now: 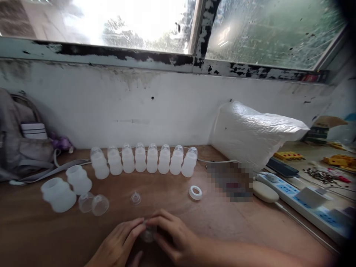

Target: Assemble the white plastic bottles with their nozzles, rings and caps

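My left hand (121, 239) and my right hand (176, 235) meet low in the middle of the view. Their fingers close from both sides around a small translucent piece that looks like a bottle nipple (148, 235), partly hidden by the fingertips. Just beyond them a clear bottle nipple (135, 198) lies on the wooden table (164, 196). Farther right rests a white collar ring (195, 193). On the left are an open baby bottle (59, 195) and another open bottle (79, 180). In front of these lie a clear cap (100, 205) and a second cap (86, 202).
Several capped baby bottles (152, 159) stand in a row near the wall. A backpack (22, 137) sits at the left. On the right are a white plastic bag (250, 129), a power strip (303, 204), a cream-coloured rounded device (265, 191) and cables.
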A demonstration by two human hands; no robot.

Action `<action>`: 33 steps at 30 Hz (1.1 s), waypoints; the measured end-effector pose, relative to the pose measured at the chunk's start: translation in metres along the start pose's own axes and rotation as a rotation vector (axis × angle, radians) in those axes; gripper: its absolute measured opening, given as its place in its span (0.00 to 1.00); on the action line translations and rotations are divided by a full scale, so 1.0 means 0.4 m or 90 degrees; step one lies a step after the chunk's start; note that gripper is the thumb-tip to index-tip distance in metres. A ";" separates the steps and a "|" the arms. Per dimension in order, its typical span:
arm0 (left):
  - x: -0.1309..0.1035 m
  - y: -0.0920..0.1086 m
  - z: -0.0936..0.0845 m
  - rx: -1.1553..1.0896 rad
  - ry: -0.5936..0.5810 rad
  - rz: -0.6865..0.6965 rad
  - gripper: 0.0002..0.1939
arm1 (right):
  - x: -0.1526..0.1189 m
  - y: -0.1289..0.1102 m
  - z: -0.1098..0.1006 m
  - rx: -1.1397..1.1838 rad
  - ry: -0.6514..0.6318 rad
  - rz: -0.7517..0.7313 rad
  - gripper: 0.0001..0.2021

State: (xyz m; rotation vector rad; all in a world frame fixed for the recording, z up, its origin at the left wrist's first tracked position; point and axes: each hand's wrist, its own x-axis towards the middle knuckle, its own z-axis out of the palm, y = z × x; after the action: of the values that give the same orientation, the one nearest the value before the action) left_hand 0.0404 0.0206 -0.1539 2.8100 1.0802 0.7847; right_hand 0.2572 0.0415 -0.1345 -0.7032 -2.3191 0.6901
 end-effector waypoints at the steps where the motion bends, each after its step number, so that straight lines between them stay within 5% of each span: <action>1: 0.003 0.005 -0.004 -0.040 -0.005 -0.022 0.24 | 0.005 -0.005 0.003 0.023 0.029 0.035 0.13; 6: 0.045 0.015 0.006 -0.260 0.007 -0.204 0.23 | 0.050 0.020 0.057 0.184 0.146 0.193 0.12; 9: 0.072 0.009 0.029 -0.316 0.095 -0.265 0.22 | 0.079 0.030 0.087 0.280 0.223 0.254 0.14; 16: 0.053 0.023 0.032 -0.314 0.172 -0.332 0.17 | 0.080 -0.015 0.113 0.359 0.240 0.283 0.17; 22: 0.024 0.052 0.019 -0.344 0.190 -0.292 0.18 | 0.067 -0.035 0.123 0.377 0.259 0.278 0.16; 33: 0.033 0.049 0.049 -0.380 0.257 -0.274 0.20 | 0.052 -0.038 0.126 0.455 0.158 0.305 0.18</action>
State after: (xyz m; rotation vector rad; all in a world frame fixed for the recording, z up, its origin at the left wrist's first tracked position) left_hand 0.0701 0.0168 -0.1612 1.8913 1.1807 1.3668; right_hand 0.2048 0.0286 -0.1511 -0.9246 -1.5129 1.4510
